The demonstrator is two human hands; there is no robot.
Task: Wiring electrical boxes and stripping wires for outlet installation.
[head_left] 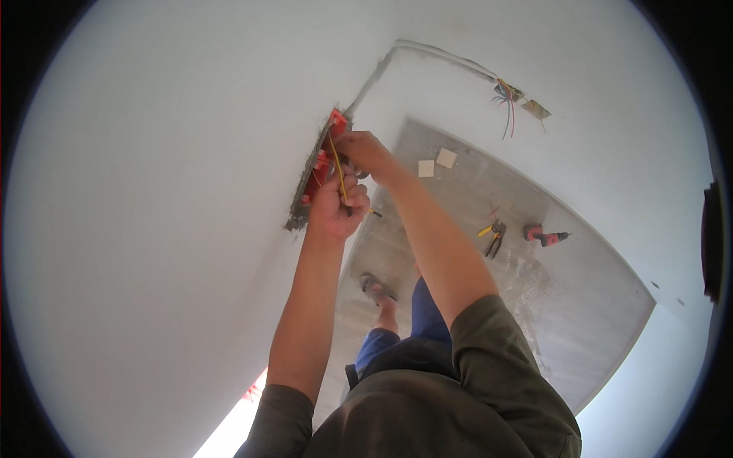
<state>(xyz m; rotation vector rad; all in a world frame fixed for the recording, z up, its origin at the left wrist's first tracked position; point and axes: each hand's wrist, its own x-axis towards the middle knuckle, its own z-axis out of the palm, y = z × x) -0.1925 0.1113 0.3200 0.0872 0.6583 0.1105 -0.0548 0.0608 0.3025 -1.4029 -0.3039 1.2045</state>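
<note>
A red double electrical box (313, 183) sits in a rough cut in the white wall, a yellow wire (337, 160) hanging out of it. My left hand (338, 204) is closed around that wire at the box's lower part; a thin dark piece with a yellow part (376, 213) shows beside its fingers, whether held I cannot tell. My right hand (366, 156) is just above, fingers curled at the box's upper part and closed around something dark, mostly hidden, that I cannot make out.
Pliers (494, 239), a red cordless drill (544, 236) and two cream square plates (446, 158) lie on the grey floor (534, 290). On the adjoining wall, loose coloured wires (505, 103) hang from cut openings at the end of a plastered channel. My feet are below.
</note>
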